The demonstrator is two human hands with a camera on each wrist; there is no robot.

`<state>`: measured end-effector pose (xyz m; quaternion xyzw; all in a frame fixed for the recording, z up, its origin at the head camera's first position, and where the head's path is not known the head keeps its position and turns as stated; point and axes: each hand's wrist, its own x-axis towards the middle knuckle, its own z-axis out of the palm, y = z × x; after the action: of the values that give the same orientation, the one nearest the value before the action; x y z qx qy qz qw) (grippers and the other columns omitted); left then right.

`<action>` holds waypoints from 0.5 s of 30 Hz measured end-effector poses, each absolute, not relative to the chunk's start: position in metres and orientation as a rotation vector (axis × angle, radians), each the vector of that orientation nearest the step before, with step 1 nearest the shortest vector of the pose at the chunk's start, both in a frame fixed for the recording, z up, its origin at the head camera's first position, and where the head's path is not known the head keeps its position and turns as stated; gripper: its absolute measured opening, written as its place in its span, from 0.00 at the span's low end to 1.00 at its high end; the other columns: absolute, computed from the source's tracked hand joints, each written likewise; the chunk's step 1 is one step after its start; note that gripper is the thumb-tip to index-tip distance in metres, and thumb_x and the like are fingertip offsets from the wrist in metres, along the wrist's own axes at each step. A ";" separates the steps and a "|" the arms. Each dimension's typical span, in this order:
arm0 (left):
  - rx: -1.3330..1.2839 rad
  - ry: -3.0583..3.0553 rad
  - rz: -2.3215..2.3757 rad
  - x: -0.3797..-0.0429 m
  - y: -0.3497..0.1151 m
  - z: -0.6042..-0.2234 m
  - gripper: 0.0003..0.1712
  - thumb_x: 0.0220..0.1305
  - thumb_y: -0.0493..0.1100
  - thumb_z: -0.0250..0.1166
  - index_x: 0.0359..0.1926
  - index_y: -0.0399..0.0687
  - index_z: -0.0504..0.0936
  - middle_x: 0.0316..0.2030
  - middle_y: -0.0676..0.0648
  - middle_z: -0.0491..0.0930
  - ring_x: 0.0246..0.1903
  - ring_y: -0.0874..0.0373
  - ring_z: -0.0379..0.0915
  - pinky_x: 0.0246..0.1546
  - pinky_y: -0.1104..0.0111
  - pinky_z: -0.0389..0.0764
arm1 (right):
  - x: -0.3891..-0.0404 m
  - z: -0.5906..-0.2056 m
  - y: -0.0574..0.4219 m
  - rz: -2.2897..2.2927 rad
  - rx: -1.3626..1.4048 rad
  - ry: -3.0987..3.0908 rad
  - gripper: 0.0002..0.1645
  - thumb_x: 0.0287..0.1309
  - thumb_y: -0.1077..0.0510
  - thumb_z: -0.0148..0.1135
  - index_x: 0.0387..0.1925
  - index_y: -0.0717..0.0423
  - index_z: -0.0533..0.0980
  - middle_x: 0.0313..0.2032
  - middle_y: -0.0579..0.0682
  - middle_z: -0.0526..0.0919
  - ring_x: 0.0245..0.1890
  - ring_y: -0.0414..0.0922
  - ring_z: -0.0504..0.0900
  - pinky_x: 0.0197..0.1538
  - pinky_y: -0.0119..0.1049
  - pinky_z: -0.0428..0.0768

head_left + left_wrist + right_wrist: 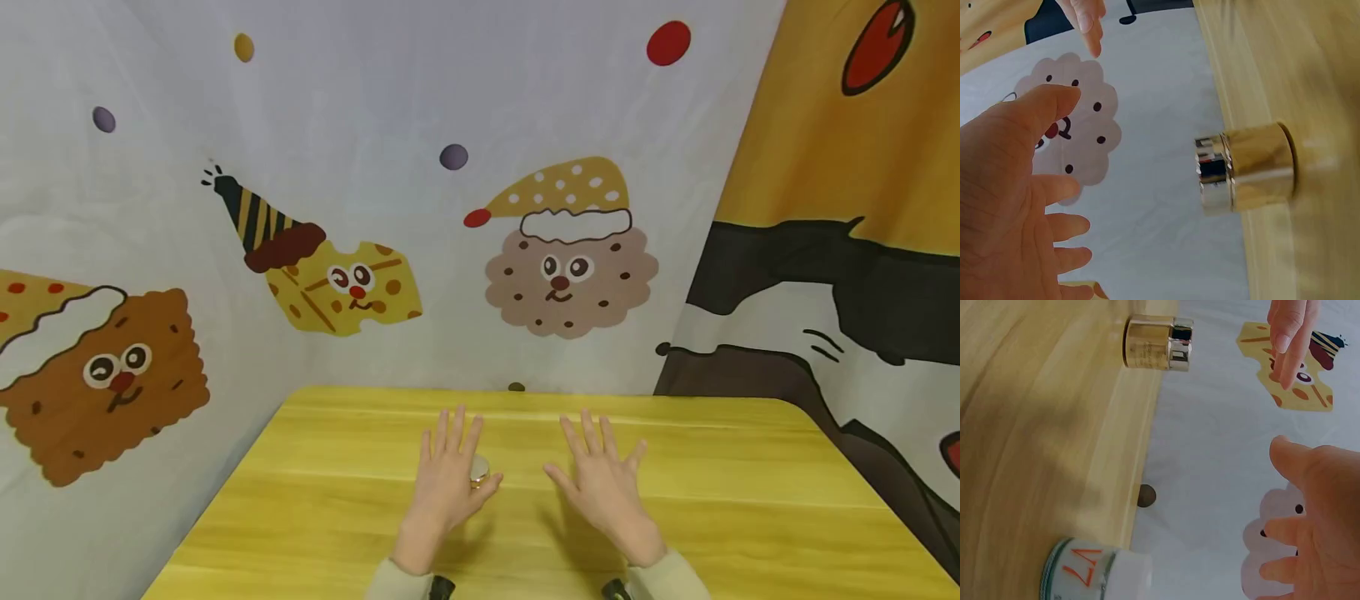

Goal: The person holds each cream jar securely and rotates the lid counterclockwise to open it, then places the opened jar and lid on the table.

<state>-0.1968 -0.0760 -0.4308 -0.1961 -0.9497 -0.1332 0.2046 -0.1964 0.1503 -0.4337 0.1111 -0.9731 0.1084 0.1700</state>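
My left hand (444, 487) hovers over the table with its fingers spread. Partly hidden behind it, a small gold jar (481, 468) with a shiny silver lid stands upright on the wood; the left wrist view shows the whole jar (1260, 169), apart from the thumb. Level with the left, my right hand (602, 492) is held out, fingers straight and apart, nothing in its grasp. A white jar (1085, 575) with a green edge and orange "V7" lettering stands near it in the right wrist view; the right hand hides this jar in the head view.
Both jars stand on a yellow wood-grain table (315, 500) with rounded far corners. Behind its far edge hangs a pale cloth (360, 108) printed with cartoon biscuits and cheese. A yellow, black and white patterned cloth (825, 167) hangs at the right.
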 end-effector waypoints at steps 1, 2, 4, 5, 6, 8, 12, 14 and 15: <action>-0.544 -2.646 -0.386 -0.197 -0.078 -0.431 0.45 0.55 0.60 0.64 0.67 0.41 0.63 0.68 0.34 0.55 0.67 0.36 0.47 0.60 0.39 0.56 | -0.197 -0.434 0.149 0.292 0.327 -2.755 0.44 0.56 0.34 0.56 0.69 0.49 0.61 0.68 0.60 0.56 0.66 0.64 0.55 0.53 0.79 0.42; -0.543 -2.642 -0.403 -0.197 -0.080 -0.431 0.44 0.54 0.59 0.65 0.67 0.41 0.63 0.67 0.34 0.55 0.66 0.36 0.48 0.59 0.39 0.56 | -0.197 -0.435 0.148 0.274 0.339 -2.743 0.44 0.55 0.34 0.56 0.68 0.49 0.61 0.68 0.59 0.57 0.66 0.63 0.56 0.53 0.78 0.44; -0.549 -2.639 -0.444 -0.198 -0.084 -0.433 0.44 0.54 0.57 0.66 0.66 0.41 0.64 0.67 0.34 0.57 0.66 0.35 0.49 0.59 0.39 0.57 | -0.198 -0.437 0.145 0.260 0.366 -2.721 0.44 0.54 0.33 0.58 0.68 0.49 0.62 0.68 0.59 0.58 0.66 0.62 0.58 0.53 0.78 0.47; -0.554 -2.638 -0.470 -0.199 -0.086 -0.433 0.43 0.54 0.57 0.66 0.66 0.40 0.64 0.66 0.33 0.57 0.65 0.35 0.51 0.58 0.38 0.58 | -0.199 -0.438 0.143 0.251 0.382 -2.707 0.45 0.53 0.34 0.59 0.67 0.49 0.63 0.67 0.59 0.59 0.65 0.62 0.58 0.53 0.78 0.49; -0.562 -2.635 -0.496 -0.199 -0.088 -0.435 0.43 0.54 0.56 0.66 0.66 0.39 0.64 0.66 0.33 0.58 0.64 0.34 0.52 0.57 0.38 0.59 | -0.199 -0.438 0.141 0.242 0.396 -2.694 0.45 0.52 0.34 0.60 0.67 0.49 0.63 0.67 0.59 0.60 0.65 0.62 0.59 0.52 0.77 0.51; -0.582 -2.639 -0.557 -0.201 -0.093 -0.438 0.43 0.55 0.55 0.67 0.65 0.37 0.64 0.64 0.31 0.60 0.63 0.33 0.54 0.56 0.38 0.61 | -0.200 -0.441 0.137 0.244 0.425 -2.669 0.45 0.51 0.35 0.62 0.66 0.51 0.65 0.66 0.60 0.61 0.64 0.62 0.60 0.51 0.77 0.53; -0.615 -2.648 -0.683 -0.202 -0.102 -0.445 0.42 0.54 0.52 0.68 0.64 0.33 0.65 0.61 0.29 0.64 0.59 0.31 0.60 0.53 0.38 0.64 | -0.202 -0.446 0.128 0.280 0.479 -2.634 0.44 0.49 0.37 0.65 0.64 0.53 0.67 0.65 0.61 0.63 0.63 0.62 0.62 0.51 0.75 0.57; -0.627 -2.658 -0.747 -0.202 -0.106 -0.450 0.43 0.52 0.50 0.70 0.63 0.32 0.65 0.59 0.29 0.66 0.57 0.32 0.63 0.54 0.40 0.66 | -0.202 -0.448 0.122 0.300 0.506 -2.624 0.43 0.48 0.39 0.66 0.63 0.55 0.67 0.64 0.61 0.64 0.62 0.63 0.64 0.51 0.74 0.60; -0.632 -2.664 -0.774 -0.202 -0.108 -0.452 0.43 0.51 0.49 0.70 0.63 0.31 0.65 0.58 0.29 0.67 0.57 0.33 0.64 0.54 0.41 0.66 | -0.202 -0.449 0.120 0.315 0.520 -2.618 0.43 0.48 0.40 0.67 0.63 0.55 0.68 0.64 0.61 0.65 0.61 0.63 0.65 0.51 0.73 0.61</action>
<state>-0.2022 -0.1084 -0.4522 -0.2198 -0.9260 -0.2692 0.1478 -0.2021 0.1196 -0.4494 0.1886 -0.9491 0.1141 0.2249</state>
